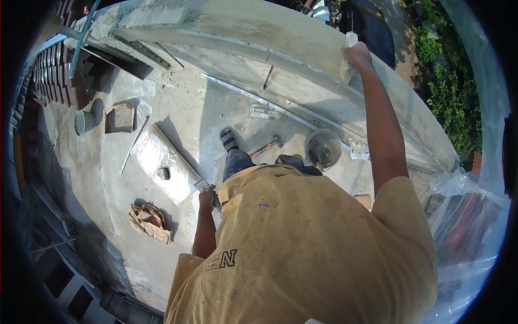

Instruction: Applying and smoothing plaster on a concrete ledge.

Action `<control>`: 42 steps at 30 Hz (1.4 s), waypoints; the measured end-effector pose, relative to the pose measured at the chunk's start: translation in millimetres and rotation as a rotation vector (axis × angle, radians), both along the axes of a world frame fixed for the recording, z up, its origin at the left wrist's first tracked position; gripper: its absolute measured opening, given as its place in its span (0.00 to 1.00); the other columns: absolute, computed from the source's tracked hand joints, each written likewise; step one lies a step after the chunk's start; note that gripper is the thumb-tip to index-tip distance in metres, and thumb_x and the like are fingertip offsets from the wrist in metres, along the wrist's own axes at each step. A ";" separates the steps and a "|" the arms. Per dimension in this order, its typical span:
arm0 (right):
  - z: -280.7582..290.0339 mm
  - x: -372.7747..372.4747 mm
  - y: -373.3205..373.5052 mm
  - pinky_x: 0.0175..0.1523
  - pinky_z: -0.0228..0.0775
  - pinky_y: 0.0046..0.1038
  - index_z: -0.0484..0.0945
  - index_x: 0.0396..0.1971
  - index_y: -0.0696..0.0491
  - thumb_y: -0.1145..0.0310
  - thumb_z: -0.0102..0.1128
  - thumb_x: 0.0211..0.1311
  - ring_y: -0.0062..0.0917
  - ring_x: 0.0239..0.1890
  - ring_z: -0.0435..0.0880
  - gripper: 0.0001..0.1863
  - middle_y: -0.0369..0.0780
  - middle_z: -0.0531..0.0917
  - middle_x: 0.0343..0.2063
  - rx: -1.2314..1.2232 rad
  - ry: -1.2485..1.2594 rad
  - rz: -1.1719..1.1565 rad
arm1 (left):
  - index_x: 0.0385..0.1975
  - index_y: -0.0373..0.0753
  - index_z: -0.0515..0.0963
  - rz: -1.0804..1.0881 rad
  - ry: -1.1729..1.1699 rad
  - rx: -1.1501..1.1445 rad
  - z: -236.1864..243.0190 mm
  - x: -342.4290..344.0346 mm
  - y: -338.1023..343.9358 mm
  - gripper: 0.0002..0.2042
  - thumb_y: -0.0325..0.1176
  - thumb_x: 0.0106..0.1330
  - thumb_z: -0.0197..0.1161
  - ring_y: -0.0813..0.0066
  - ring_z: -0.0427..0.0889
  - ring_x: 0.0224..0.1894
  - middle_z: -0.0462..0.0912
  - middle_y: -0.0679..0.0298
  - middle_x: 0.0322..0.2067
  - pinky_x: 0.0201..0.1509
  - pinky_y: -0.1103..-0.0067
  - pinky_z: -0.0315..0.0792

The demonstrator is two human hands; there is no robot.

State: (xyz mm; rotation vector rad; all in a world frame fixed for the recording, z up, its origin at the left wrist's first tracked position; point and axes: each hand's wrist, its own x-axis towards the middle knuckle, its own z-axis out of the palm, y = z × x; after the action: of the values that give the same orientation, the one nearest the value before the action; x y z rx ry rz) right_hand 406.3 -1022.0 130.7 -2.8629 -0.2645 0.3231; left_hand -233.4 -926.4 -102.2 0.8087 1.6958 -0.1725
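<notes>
Tan cloth comes nearest: the person's shirt (313,232), specked with small purple stains and dark print, fills the lower middle. At its left edge the left hand (207,196) is closed, fingers curled around a pale flat tool (202,185) whose end points up and left, toward a shiny wrapped panel (170,162) on the floor (186,102); its exact kind is unclear. The right arm stretches up and away, and the right hand (357,55) is closed around a white-handled tool (350,39). Its pale lower part shows below the fist, over the grey wall (302,46); whether it touches the surface cannot be told.

Beneath the body, a sandalled foot (229,139) stands near an orange-handled hammer (265,147). To the right of the hammer sits a round bucket (322,148) with grey residue inside. A small dark block (164,173) rests on the panel, and a crumpled brown paper bag (151,222) lies left of the left forearm. Farther out, a hand float (264,112) lies beside a long straightedge (259,100) near the wall's foot. An open box (120,119) and a smaller bucket (83,123) stand at left, before stacked dark tiles (56,75). Past the wall are a dark vehicle (375,32) and green foliage (453,97).
</notes>
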 end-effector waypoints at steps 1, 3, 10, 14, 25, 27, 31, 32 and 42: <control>-2.1 -5.3 29.9 0.53 0.68 0.34 0.78 0.41 0.60 0.59 0.60 0.43 0.39 0.49 0.78 0.25 0.50 0.79 0.43 0.005 0.032 0.031 | 0.26 0.37 0.76 0.037 -0.034 -0.006 -1.8 -6.6 25.3 0.10 0.38 0.59 0.61 0.76 0.70 0.15 0.70 0.67 0.16 0.17 0.77 0.65; -4.4 -16.6 94.3 0.54 0.68 0.33 0.78 0.40 0.60 0.59 0.60 0.42 0.38 0.50 0.77 0.25 0.49 0.79 0.45 -0.010 0.055 0.082 | 0.29 0.37 0.76 0.149 -0.076 0.039 0.7 -16.1 68.2 0.09 0.37 0.60 0.61 0.79 0.70 0.16 0.69 0.68 0.17 0.18 0.79 0.68; -5.7 -73.7 304.7 0.52 0.70 0.35 0.78 0.37 0.67 0.58 0.60 0.42 0.43 0.47 0.78 0.27 0.55 0.79 0.41 0.127 -0.056 0.265 | 0.29 0.36 0.75 0.257 -0.117 0.120 2.6 -58.2 177.5 0.08 0.34 0.58 0.63 0.79 0.70 0.16 0.70 0.68 0.18 0.18 0.80 0.68; 46.5 -83.4 341.2 0.55 0.68 0.35 0.77 0.42 0.63 0.61 0.60 0.43 0.42 0.50 0.77 0.27 0.53 0.77 0.46 0.054 -0.063 0.333 | 0.29 0.36 0.76 0.338 -0.114 0.070 -2.9 -70.3 186.4 0.08 0.34 0.59 0.62 0.79 0.70 0.16 0.70 0.68 0.17 0.18 0.80 0.67; -10.8 -69.1 254.7 0.54 0.69 0.33 0.77 0.43 0.58 0.61 0.61 0.45 0.38 0.49 0.78 0.24 0.48 0.79 0.44 -0.071 0.053 0.080 | 0.25 0.37 0.74 0.245 -0.056 -0.127 -15.9 -54.7 168.4 0.08 0.35 0.59 0.60 0.76 0.70 0.14 0.70 0.66 0.16 0.17 0.78 0.67; -15.1 -85.6 306.8 0.54 0.68 0.32 0.76 0.44 0.59 0.61 0.61 0.45 0.37 0.50 0.77 0.25 0.49 0.78 0.46 -0.098 0.043 0.202 | 0.25 0.37 0.74 0.265 -0.098 -0.066 -12.8 -50.1 180.2 0.08 0.35 0.58 0.62 0.77 0.70 0.14 0.70 0.66 0.16 0.17 0.78 0.67; -10.4 -139.2 423.4 0.57 0.66 0.33 0.75 0.45 0.61 0.60 0.63 0.44 0.39 0.54 0.75 0.28 0.50 0.76 0.49 0.066 0.078 0.359 | 0.26 0.37 0.74 0.275 -0.129 0.012 -2.7 -40.7 201.2 0.08 0.36 0.58 0.62 0.79 0.70 0.15 0.71 0.68 0.17 0.18 0.79 0.68; -4.9 -150.9 446.2 0.57 0.66 0.33 0.75 0.45 0.62 0.60 0.63 0.44 0.39 0.53 0.75 0.28 0.50 0.77 0.48 0.146 0.132 0.395 | 0.27 0.37 0.75 0.283 -0.128 0.021 -3.0 -41.4 204.4 0.08 0.35 0.58 0.62 0.79 0.70 0.15 0.71 0.68 0.17 0.19 0.80 0.68; 44.4 -101.3 335.3 0.51 0.68 0.34 0.73 0.49 0.58 0.57 0.64 0.48 0.37 0.46 0.79 0.28 0.48 0.79 0.44 0.501 -0.075 0.562 | 0.29 0.36 0.74 0.298 -0.106 -0.114 -36.3 -68.7 172.9 0.06 0.32 0.58 0.60 0.75 0.72 0.16 0.72 0.64 0.17 0.19 0.77 0.69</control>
State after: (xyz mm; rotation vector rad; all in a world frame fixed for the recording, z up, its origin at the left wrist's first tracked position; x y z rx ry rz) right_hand 305.0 -686.7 175.1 -2.2625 -1.0120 0.2076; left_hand -302.1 -753.5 -138.5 0.4652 1.6683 -0.0206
